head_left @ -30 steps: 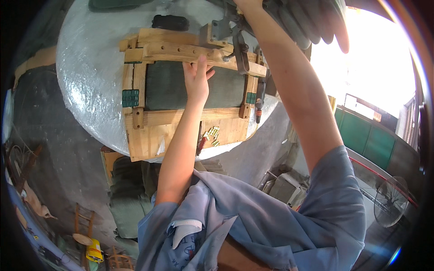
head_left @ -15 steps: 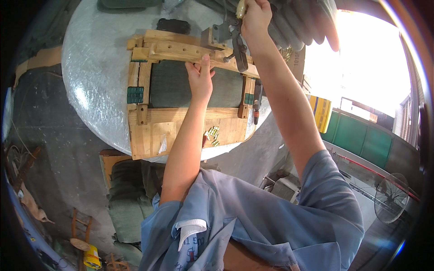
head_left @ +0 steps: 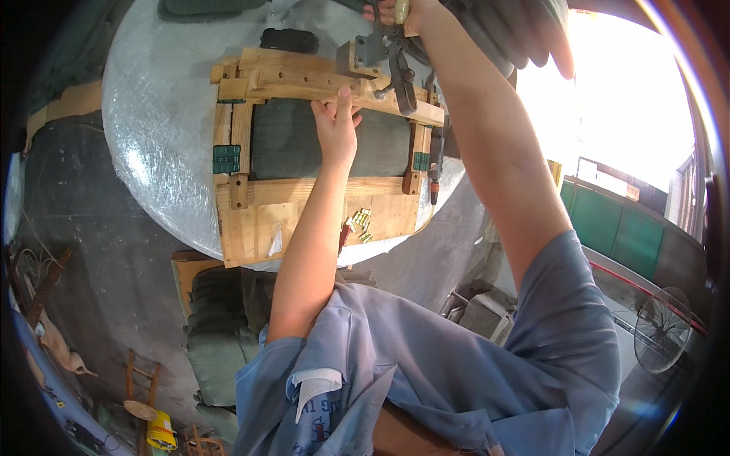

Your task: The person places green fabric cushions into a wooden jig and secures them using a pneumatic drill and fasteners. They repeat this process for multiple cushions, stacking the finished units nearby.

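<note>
A wooden frame (head_left: 327, 190) lies on a wooden board, with a dark green panel (head_left: 293, 140) inside it. Along its far side runs a wooden bar (head_left: 289, 78) with several holes. My left hand (head_left: 337, 125) pinches the bar's near edge, thumb on top and fingers curled below. A dark metal toggle clamp (head_left: 399, 72) with a pale knob stands at the right part of the bar. My right hand (head_left: 407, 14) is closed around the clamp's handle at the top edge, its fingers partly cut off by the picture.
Beneath the board is a round table (head_left: 144, 144) wrapped in clear film. Small brass-coloured pieces (head_left: 362, 226) lie on the board's near part. A dark hand tool (head_left: 436, 167) is at the frame's right side. Dark green cushions (head_left: 217, 327) lie below the table; a pedestal fan (head_left: 663, 330) is at right.
My right hand has moved left and slightly up with the clamp's handle, and my right forearm has swung with it. My left hand stays on the bar, almost unmoved.
</note>
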Action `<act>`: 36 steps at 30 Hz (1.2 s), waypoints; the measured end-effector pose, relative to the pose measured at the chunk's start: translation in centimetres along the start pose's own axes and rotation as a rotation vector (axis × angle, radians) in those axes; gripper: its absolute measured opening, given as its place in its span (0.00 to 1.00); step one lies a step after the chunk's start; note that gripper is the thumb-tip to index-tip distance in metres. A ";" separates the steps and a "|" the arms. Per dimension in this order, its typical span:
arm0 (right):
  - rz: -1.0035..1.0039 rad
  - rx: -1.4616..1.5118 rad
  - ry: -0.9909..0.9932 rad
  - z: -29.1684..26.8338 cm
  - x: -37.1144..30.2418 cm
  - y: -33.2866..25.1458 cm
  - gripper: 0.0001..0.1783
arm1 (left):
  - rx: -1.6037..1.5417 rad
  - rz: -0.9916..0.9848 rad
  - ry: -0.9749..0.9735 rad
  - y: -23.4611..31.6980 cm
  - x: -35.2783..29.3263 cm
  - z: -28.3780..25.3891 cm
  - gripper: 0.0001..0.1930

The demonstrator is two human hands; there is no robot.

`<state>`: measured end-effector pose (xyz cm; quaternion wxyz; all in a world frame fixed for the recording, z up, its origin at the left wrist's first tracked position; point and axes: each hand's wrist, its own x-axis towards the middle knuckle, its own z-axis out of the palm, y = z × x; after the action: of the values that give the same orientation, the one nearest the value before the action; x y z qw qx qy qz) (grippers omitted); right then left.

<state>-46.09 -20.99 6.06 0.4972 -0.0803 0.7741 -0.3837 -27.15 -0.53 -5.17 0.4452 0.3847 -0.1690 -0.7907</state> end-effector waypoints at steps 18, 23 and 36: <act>-0.074 -0.233 -0.148 0.0 5.6 2.4 0.08 | -0.036 -0.129 0.067 -0.3 0.3 0.3 0.36; 0.033 -0.173 -0.139 0.5 3.5 2.0 0.09 | -0.029 -0.107 0.053 -0.4 0.4 0.1 0.35; -0.094 -0.036 -0.174 -0.5 4.7 3.3 0.15 | 0.095 -0.114 0.111 1.8 -1.1 -0.1 0.35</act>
<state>-47.98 -20.80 0.67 0.5427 -0.1584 0.7300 -0.3841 -25.72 -0.59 -3.62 0.3895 0.4577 -0.1592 -0.7832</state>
